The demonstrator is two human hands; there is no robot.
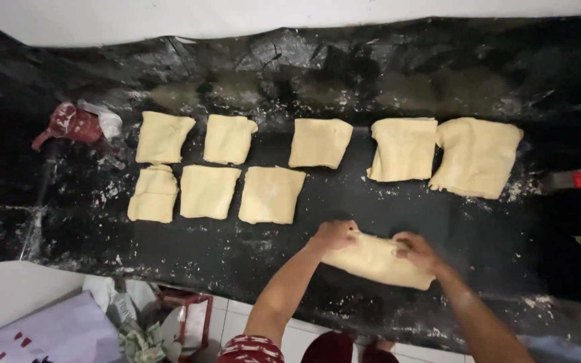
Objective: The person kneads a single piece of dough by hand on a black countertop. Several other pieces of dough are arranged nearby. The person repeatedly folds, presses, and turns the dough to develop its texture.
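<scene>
- Left hand (334,235) and right hand (415,250) both clench the ends of a folded dough sheet (374,261) lying near on the black work surface (492,235).
- Eight folded dough squares (272,195) lie farther off.
- A crumpled red-and-white bag (79,123) sits far left.

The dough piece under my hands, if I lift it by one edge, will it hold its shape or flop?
Probably flop: the dough piece looks thin and soft, bulging unevenly between the left hand and right hand. It may stretch or tear, since the folded squares show ragged, sagging edges. It likely won't slide easily on the dark, flour-dusted surface.
</scene>
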